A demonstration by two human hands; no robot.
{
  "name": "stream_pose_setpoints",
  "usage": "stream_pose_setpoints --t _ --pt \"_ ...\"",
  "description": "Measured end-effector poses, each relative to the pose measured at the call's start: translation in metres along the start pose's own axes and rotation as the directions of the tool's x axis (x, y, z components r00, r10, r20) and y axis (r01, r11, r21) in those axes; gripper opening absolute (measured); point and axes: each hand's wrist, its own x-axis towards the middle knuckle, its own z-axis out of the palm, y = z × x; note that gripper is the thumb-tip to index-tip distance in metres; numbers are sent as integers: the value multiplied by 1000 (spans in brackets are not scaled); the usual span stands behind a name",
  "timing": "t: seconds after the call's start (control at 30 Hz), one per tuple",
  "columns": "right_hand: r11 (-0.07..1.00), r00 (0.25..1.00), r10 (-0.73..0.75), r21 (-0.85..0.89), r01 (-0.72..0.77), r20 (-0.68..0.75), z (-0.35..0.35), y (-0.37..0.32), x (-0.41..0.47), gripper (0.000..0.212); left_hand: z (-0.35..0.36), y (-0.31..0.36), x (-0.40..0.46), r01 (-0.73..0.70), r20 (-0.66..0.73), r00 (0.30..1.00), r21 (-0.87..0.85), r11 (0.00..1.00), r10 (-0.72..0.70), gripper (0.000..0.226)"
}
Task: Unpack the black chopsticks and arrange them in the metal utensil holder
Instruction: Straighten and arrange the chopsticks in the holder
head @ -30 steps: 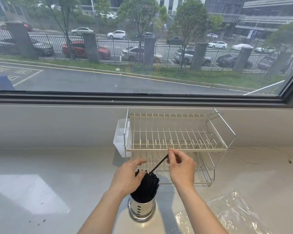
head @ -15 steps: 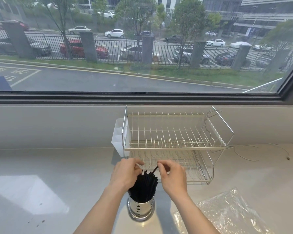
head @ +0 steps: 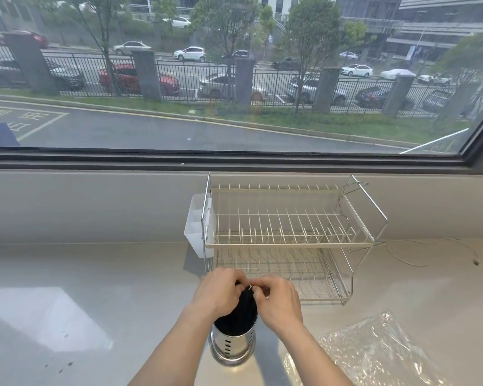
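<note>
Chopsticks (head: 239, 310) now all stand in the metal utensil holder (head: 232, 346) beneath your hands, the last single stick dropped in, left hand (head: 219, 292) and right hand (head: 279, 300) together, cupping their tops.

i'm at a pale stone-like counter (head: 101, 280) under a wide window (head: 234, 79), a kitchen-style spot by the look of it: a two-tier wire dish rack (head: 287, 235) with a white plastic caddy (head: 195, 227) clipped on stands against the wall. outside, below me, are a fenced street, parked cars and office-like buildings.
</note>
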Motion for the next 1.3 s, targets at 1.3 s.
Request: stream_pose_setpoints --t 1.3 --pt "960 948 -225 117 255 -225 -11 -22 -2 15 -11 -41 -36 171 -210 932 -462 870 -295 31"
